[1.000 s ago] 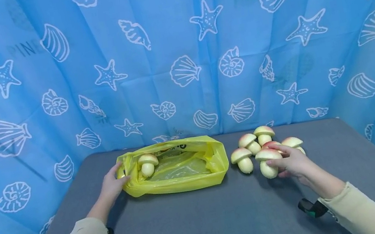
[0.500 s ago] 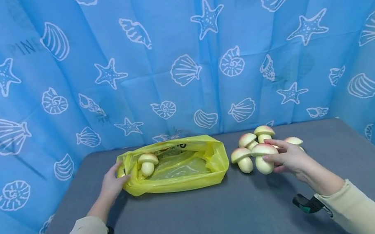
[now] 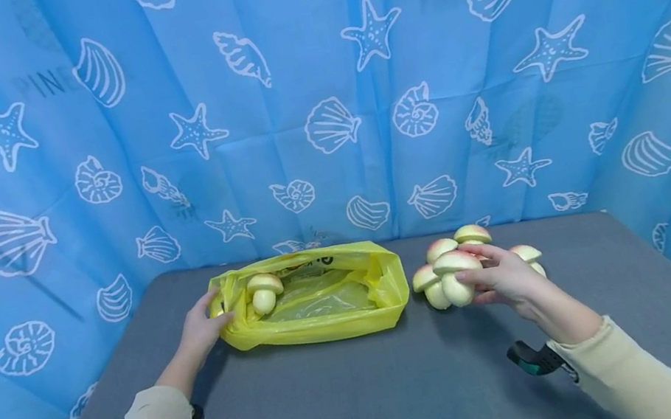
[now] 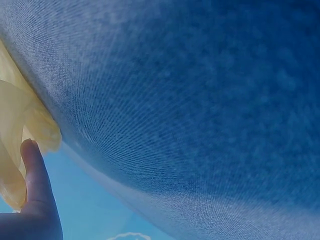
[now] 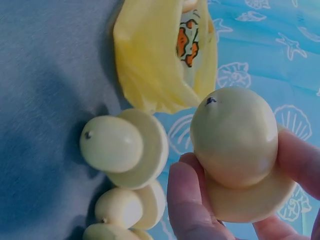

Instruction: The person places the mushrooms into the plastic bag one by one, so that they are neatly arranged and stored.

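Observation:
My left hand (image 3: 197, 333) holds the left end of an open yellow plastic bag (image 3: 323, 330), thumb on the near side. The left wrist view shows only one of its fingers (image 4: 38, 175) against the bag. Inside the bag's left part stands a toy mushroom (image 3: 265, 300) with a reddish cap. My right hand (image 3: 509, 278) grips another toy mushroom (image 3: 455, 288), raised above the table. In the right wrist view that mushroom (image 5: 235, 137) is pinched around its cap, its round stem base towards the camera. Its cap partly covers a standing mushroom (image 3: 425, 279) behind it.
More mushrooms stand right of the bag: one (image 3: 441, 248) and another (image 3: 472, 234) at the back, and one (image 3: 528, 254) beyond my right hand. All rest on a grey cloth-covered table (image 3: 357, 408). A blue seashell-patterned curtain (image 3: 312, 79) hangs behind.
My right hand has carried its mushroom left and slightly away from me, towards the bag, and it now overlaps the leftmost standing mushroom. My left hand and the bag have stayed in place.

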`<state>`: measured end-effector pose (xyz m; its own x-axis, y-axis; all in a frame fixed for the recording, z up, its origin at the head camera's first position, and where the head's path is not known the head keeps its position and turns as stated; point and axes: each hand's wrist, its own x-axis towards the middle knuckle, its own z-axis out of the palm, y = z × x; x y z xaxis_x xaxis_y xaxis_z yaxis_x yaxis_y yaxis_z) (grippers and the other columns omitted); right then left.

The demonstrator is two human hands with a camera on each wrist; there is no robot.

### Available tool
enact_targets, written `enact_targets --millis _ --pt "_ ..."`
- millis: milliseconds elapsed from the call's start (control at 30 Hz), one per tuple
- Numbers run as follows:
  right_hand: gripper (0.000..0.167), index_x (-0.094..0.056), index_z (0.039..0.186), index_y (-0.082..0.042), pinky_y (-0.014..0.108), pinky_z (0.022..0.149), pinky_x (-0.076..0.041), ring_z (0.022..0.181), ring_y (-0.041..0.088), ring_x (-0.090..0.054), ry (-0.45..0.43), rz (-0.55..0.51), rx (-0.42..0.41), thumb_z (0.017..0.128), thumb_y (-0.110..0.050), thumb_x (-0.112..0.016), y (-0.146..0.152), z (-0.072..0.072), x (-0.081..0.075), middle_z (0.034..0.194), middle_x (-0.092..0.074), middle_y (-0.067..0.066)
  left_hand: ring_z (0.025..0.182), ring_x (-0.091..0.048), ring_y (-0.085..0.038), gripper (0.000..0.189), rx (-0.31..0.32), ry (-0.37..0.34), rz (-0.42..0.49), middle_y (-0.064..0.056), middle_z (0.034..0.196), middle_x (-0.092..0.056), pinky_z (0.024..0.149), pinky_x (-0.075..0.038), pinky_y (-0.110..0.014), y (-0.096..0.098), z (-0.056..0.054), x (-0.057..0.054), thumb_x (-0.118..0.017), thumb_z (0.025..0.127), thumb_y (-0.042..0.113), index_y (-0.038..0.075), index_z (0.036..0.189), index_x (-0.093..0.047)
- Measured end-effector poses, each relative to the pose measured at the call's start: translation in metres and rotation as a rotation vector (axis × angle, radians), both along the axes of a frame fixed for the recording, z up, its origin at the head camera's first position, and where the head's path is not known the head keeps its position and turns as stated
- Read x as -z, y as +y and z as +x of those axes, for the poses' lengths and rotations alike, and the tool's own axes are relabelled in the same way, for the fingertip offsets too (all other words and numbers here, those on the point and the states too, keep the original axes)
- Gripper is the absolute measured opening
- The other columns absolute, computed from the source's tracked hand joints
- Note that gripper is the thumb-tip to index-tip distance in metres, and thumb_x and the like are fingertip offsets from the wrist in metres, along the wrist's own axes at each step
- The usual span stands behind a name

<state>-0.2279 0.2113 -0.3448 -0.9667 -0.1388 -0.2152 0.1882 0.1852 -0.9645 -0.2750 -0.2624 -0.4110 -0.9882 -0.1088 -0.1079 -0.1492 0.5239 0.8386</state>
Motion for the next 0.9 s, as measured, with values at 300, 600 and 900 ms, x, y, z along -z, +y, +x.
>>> enact_targets --millis 300,600,900 --pt "0.073 -0.018 0.152 0.004 0.033 0.071 -0.056 0.080 0.012 -0.063 0.005 -0.046 0.001 0.094 -0.010 -0.061 -0.015 -0.003 -0.006 0.134 -0.037 0.028 0.143 -0.007 -0.046 0.067 0.002 0.000 0.008 -0.028 0.157 -0.011 0.113 -0.018 -0.058 -0.001 0.001 -0.001 -0.054 0.096 0.005 -0.003 0.152 -0.019" --pt "0.070 -0.020 0.152 0.003 0.030 0.069 -0.055 0.079 0.013 -0.065 -0.016 -0.127 -0.012 0.095 -0.008 -0.060 -0.028 -0.007 -0.010 0.124 -0.050 0.016 0.143 -0.008 -0.045 0.067 -0.005 0.012 0.010 -0.028 0.157 -0.012 0.113 -0.018 -0.057 0.000 -0.001 -0.001 -0.054 0.095 0.004 -0.003 0.152 -0.019" --pt "0.067 -0.023 0.150 0.004 0.029 0.070 -0.055 0.079 0.012 -0.064 -0.010 -0.141 -0.032 0.095 -0.007 -0.059 -0.040 -0.008 -0.011 0.112 -0.055 0.011 0.144 -0.008 -0.045 0.067 -0.013 -0.006 0.018 -0.028 0.157 -0.012 0.113 -0.018 -0.057 0.001 0.001 -0.003 -0.053 0.096 0.003 -0.003 0.153 -0.019"
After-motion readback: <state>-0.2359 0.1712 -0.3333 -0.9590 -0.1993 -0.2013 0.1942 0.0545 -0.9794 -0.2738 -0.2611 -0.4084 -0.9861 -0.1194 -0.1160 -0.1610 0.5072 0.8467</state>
